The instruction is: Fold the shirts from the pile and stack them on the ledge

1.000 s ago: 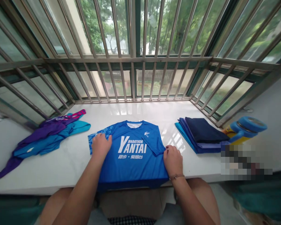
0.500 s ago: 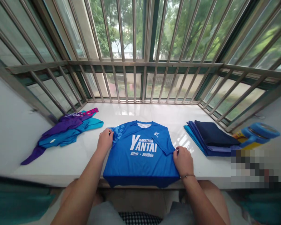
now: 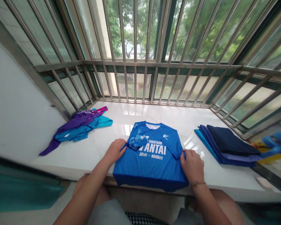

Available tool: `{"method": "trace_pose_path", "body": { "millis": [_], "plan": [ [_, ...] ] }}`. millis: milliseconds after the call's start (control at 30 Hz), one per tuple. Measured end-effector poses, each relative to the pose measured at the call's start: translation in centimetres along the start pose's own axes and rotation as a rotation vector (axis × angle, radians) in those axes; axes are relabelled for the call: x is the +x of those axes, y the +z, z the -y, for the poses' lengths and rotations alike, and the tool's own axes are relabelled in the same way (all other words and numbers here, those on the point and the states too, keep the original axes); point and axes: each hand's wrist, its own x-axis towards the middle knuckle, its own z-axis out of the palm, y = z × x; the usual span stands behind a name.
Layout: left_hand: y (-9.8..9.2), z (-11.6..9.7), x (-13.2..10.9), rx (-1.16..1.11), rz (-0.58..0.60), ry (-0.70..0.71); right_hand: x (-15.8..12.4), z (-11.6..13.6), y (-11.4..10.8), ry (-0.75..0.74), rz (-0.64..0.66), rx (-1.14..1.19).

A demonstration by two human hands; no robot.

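Observation:
A blue T-shirt point(image 3: 146, 168) with white lettering lies face up on the white ledge, its lower part hanging over the front edge. Both short sleeves are folded in across the chest, and the patterned left one covers the start of the print. My left hand point(image 3: 115, 152) is closed on the shirt's left side, just below that sleeve. On the other side, my right hand point(image 3: 192, 164) pinches the edge by the right sleeve's end. My fingers partly hide the cloth they grip.
Crumpled purple and blue clothes point(image 3: 77, 126) lie at the left of the white ledge point(image 3: 140, 109). A folded stack of clothes point(image 3: 231, 143) sits at the right, beside a blue-and-yellow container point(image 3: 275, 145). Metal window bars point(image 3: 135, 64) enclose the back.
My left hand has brought the patterned sleeve inward over the chest print. My right hand keeps its hold at the right edge. The view has swung slightly left.

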Motion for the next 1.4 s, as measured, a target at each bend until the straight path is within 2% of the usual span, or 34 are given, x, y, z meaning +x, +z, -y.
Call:
{"method": "trace_pose_path", "body": {
  "millis": [100, 200, 333, 433, 533, 733, 1133, 1233, 1400],
  "plan": [
    [-0.2, 0.4, 0.8, -0.042, 0.015, -0.022, -0.2, 4.8, -0.9, -0.219, 0.006, 0.183],
    [-0.4, 1.0, 1.2, -0.117, 0.017, -0.123, -0.3, 11.4, -0.7, -0.408, 0.168, 0.332],
    [-0.6, 1.5, 1.0, -0.150, -0.003, -0.254, 0.1, 19.2, 0.9, -0.493, 0.313, 0.317],
    [-0.8, 0.9, 0.9, -0.145, 0.009, -0.196, 0.8, 22.4, 2.1, -0.512, 0.330, 0.289],
    [-1.0, 0.1, 0.9, -0.076, 0.045, -0.134, 1.5, 23.5, 2.6, -0.503, 0.333, 0.293],
    [-0.8, -0.3, 1.0, -0.020, 0.062, -0.133, 2.3, 23.1, 2.0, -0.441, 0.254, 0.479],
    [-0.4, 0.0, 0.9, -0.046, -0.009, -0.136, 1.9, 21.6, 3.0, -0.559, 0.309, 0.430],
    [-0.6, -0.3, 1.0, -0.057, -0.008, -0.148, 3.7, 22.0, 3.0, -0.465, 0.320, 0.356],
    [-0.6, -0.4, 1.1, -0.053, -0.030, -0.140, 10.0, 23.7, 4.2, -0.250, 0.391, 0.240]
  ]
}}
